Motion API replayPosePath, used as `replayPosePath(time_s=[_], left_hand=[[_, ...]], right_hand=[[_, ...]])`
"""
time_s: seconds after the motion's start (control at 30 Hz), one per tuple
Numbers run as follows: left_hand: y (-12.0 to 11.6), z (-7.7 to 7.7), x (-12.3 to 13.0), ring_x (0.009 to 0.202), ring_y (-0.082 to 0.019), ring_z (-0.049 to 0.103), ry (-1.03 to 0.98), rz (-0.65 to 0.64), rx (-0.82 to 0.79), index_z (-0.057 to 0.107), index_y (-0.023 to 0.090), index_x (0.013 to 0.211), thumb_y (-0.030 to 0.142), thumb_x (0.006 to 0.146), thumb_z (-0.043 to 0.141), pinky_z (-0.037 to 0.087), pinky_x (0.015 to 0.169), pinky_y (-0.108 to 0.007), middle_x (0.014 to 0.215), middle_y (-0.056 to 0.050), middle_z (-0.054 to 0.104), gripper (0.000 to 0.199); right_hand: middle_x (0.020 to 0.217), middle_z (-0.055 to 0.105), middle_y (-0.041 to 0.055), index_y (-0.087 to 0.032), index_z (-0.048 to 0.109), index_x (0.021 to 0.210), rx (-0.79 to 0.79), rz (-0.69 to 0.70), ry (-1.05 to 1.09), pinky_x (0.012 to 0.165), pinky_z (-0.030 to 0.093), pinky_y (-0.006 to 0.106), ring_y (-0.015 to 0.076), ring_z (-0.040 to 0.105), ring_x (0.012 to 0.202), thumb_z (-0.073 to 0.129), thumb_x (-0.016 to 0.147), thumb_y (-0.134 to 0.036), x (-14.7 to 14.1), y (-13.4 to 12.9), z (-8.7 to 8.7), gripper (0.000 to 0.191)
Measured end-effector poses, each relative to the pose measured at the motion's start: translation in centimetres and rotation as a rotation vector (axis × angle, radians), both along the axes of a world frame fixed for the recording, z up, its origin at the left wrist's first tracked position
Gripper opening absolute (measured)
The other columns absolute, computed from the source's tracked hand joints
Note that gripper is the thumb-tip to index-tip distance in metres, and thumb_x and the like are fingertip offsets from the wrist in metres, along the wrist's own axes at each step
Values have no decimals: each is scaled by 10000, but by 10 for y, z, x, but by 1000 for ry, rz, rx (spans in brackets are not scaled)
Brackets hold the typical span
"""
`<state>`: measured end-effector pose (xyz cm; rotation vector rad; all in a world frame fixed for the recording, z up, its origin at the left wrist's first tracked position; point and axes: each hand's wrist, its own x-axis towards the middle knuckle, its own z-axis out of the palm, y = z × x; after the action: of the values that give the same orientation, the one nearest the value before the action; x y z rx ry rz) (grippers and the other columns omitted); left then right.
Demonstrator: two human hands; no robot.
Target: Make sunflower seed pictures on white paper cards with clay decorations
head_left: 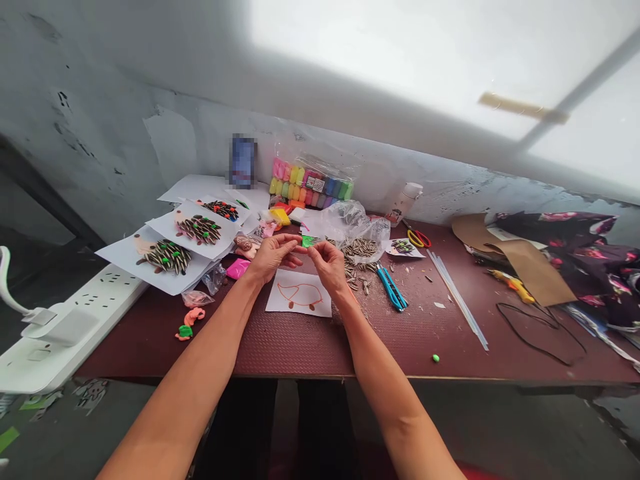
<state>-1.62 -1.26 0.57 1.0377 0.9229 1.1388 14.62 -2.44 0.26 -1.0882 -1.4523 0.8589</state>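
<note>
My left hand (pixel 279 256) and my right hand (pixel 327 264) meet above a white card (pixel 299 301), with thumbs and fingertips pinched close together. Whatever lies between the fingertips is too small to make out. Orange lines on the card outline a hedgehog-like shape, with brown feet below it. A green patch of clay or its wrapper (pixel 307 240) shows just behind the fingertips. Striped sunflower seeds (pixel 361 249) lie beside my right hand, some on a clear plastic bag (pixel 350 220). Near my left wrist rests a pink clay packet (pixel 237 269).
Finished seed hedgehogs on paper (pixel 167 257) are stacked at left, beside a power strip (pixel 65 333). A blue utility knife (pixel 392 288), scissors (pixel 418 238), glue sticks (pixel 457 300) and a glue gun (pixel 513 285) lie to the right. Coloured clay packs (pixel 310 183) lean on the wall.
</note>
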Motion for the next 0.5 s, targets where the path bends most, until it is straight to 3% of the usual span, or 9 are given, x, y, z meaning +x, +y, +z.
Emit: replayPosePath(time_s=[0.1, 0.2, 0.37, 0.5], left_hand=[[1, -1, 0, 552, -119, 704, -4, -15, 3, 645, 126, 1142, 305, 899, 685, 568, 530, -213, 943, -102, 785, 305], [1, -3, 2, 578, -128, 715, 7, -66, 5, 639, 140, 1186, 295, 904, 674, 584, 562, -230, 926, -81, 778, 324], [-3, -2, 5, 677, -179, 744, -29, -204, -14, 647, 147, 1216, 331, 883, 699, 609, 648, -285, 871, -82, 779, 385], [-4, 1, 5, 759, -221, 757, -81, -271, -43, 649, 148, 1244, 466, 920, 639, 612, 699, -333, 898, -120, 781, 454]], right_hand=[[899, 642, 32, -214, 699, 840, 65, -51, -44, 664, 450, 281, 125, 495, 662, 675, 810, -516, 1, 0, -2, 305], [1077, 645, 67, -228, 735, 896, 87, -32, -72, 784, 499, 306, 153, 580, 807, 721, 799, -482, 1, 0, -3, 273], [913, 638, 29, -211, 676, 846, -32, 10, -32, 749, 499, 292, 147, 582, 777, 784, 738, -495, 1, 3, -9, 323], [830, 614, 5, -216, 622, 851, -96, 40, -12, 690, 490, 274, 152, 568, 754, 798, 712, -513, 1, 2, -11, 372]])
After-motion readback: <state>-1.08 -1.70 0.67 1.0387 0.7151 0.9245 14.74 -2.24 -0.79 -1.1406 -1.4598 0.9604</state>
